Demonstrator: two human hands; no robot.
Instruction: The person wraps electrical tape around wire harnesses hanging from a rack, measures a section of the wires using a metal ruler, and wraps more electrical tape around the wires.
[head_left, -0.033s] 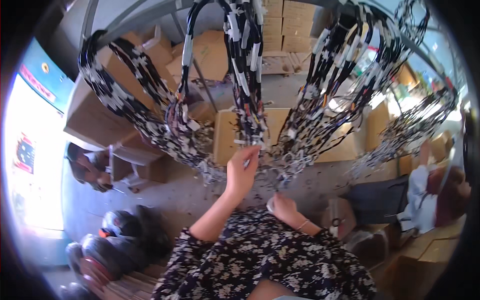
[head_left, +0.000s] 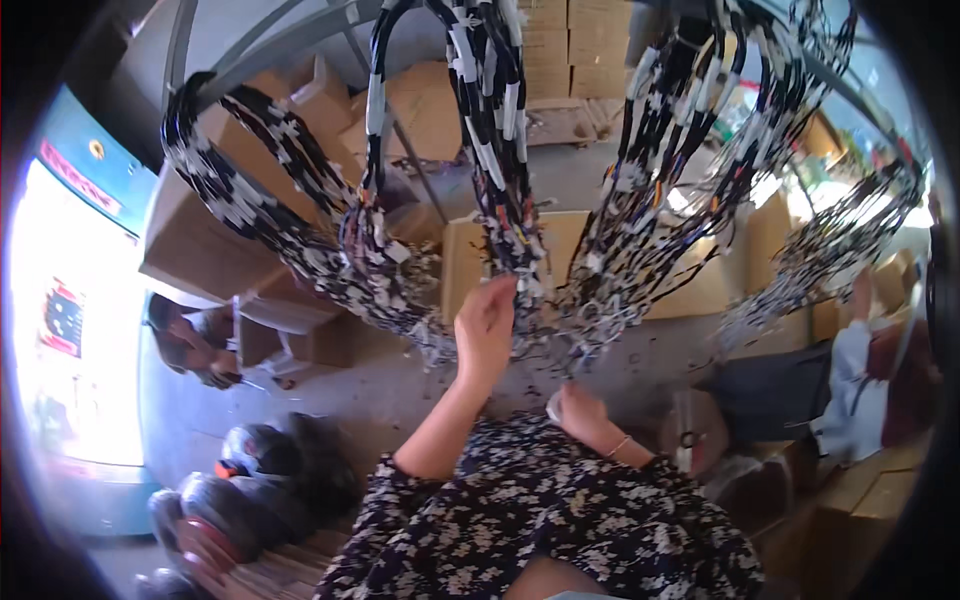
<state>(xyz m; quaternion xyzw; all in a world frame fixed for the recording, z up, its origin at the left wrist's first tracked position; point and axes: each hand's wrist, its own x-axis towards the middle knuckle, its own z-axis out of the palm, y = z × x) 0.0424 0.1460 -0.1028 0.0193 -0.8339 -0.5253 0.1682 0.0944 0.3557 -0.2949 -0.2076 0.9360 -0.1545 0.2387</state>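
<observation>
Bundles of black wire harness wrapped in white tape hang from a metal bar. My left hand (head_left: 486,325) is raised to the lower end of the middle wire harness (head_left: 490,110), fingers pinched together at its loose wires and small white connectors. What exactly lies between the fingertips is too small to make out clearly. Lower and to the right, in front of my body, my right hand (head_left: 588,415) is closed around a small white object (head_left: 555,406), mostly hidden by the fingers.
More harness bundles hang on the left (head_left: 230,190) and right (head_left: 690,130). Behind them stand stacked cardboard boxes (head_left: 598,45). One person (head_left: 190,345) sits at left, another (head_left: 865,370) at right. Plastic-wrapped bundles (head_left: 215,505) lie at lower left. A metal rail (head_left: 290,45) runs overhead.
The whole view has shifted slightly. My left hand has moved a little left relative to the middle harness; my right hand stays low with the white object.
</observation>
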